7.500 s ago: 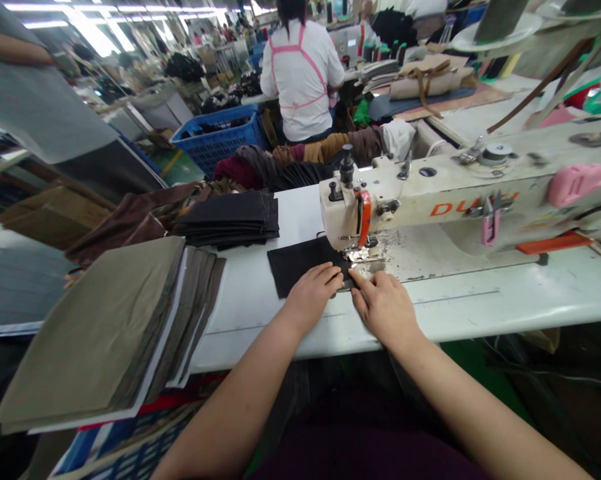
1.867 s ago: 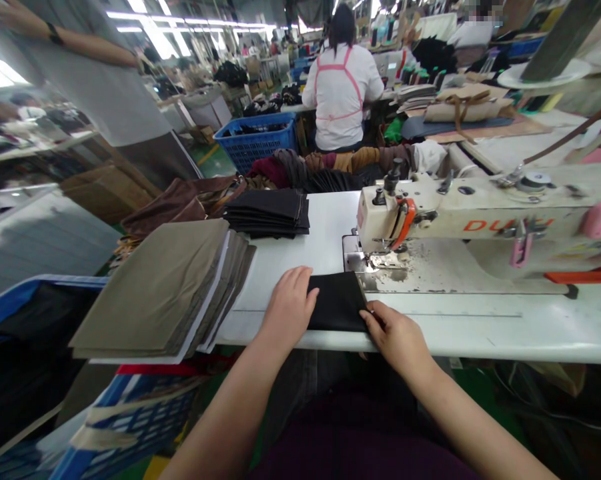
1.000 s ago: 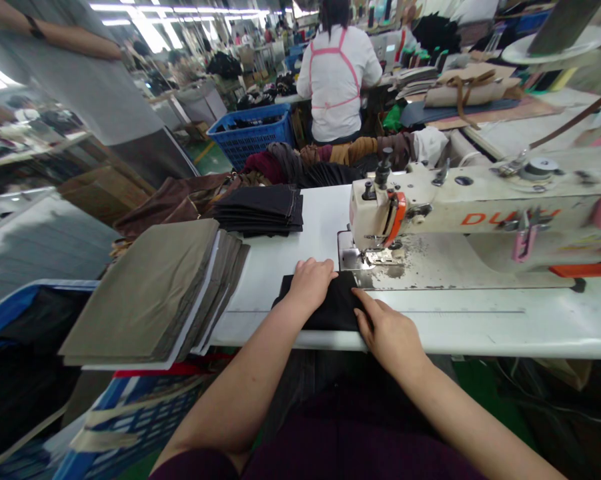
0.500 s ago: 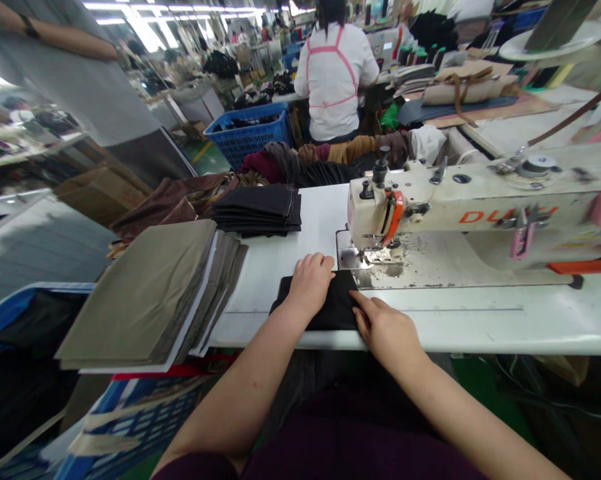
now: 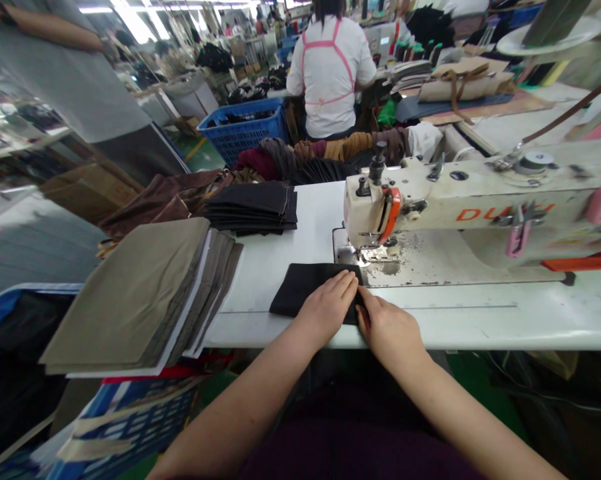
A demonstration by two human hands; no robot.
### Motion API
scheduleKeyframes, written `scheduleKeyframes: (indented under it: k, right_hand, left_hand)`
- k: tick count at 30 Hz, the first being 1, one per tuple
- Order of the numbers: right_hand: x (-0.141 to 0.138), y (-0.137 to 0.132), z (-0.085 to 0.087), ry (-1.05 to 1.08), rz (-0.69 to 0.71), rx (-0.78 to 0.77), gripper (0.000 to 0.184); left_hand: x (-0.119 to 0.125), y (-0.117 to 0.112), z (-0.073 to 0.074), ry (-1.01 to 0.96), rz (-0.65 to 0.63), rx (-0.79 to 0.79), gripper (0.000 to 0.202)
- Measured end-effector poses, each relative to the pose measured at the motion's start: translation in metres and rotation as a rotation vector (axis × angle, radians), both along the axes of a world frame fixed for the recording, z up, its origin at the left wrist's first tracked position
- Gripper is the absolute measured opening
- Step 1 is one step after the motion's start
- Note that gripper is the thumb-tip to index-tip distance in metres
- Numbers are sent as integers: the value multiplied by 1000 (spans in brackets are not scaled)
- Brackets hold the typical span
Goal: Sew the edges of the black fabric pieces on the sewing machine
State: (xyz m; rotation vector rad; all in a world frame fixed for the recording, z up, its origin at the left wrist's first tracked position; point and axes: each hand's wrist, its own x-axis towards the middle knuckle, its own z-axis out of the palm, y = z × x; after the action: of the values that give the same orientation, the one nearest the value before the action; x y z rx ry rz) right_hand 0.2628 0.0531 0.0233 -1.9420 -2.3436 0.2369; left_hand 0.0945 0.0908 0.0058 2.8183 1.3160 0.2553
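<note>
In the head view, the black cloth (image 5: 299, 285) is laid on the table (image 5: 455, 323), on the near side of the sewing machine (image 5: 430, 200). It is pressed by the left hand (image 5: 329, 305), held flat and unclenched, and touched at its right edge by the right hand (image 5: 390, 330); whether the edge is pinched cannot be told. A grey-green stack (image 5: 130, 287) is set farther left.

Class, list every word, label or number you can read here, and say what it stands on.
"DU", orange, on the sewing machine; later letters are partly hidden by the pink-handled snips.
Marks along the ruled line on the table: too small to read.
Background: nothing readable.
</note>
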Motion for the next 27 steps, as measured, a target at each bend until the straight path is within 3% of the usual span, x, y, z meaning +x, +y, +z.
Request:
scheduleKeyframes:
  k: [6, 13, 27]
  right_hand:
    - [6, 12, -2, 21, -65, -2, 46]
    - [8, 20, -6, 21, -78, 17, 47]
    - [10, 24, -8, 66, -87, 25, 48]
  left_hand:
    - [13, 20, 0, 33, -11, 30, 42]
    - [18, 26, 7, 47, 1, 42, 37]
    - [17, 33, 2, 31, 13, 38, 40]
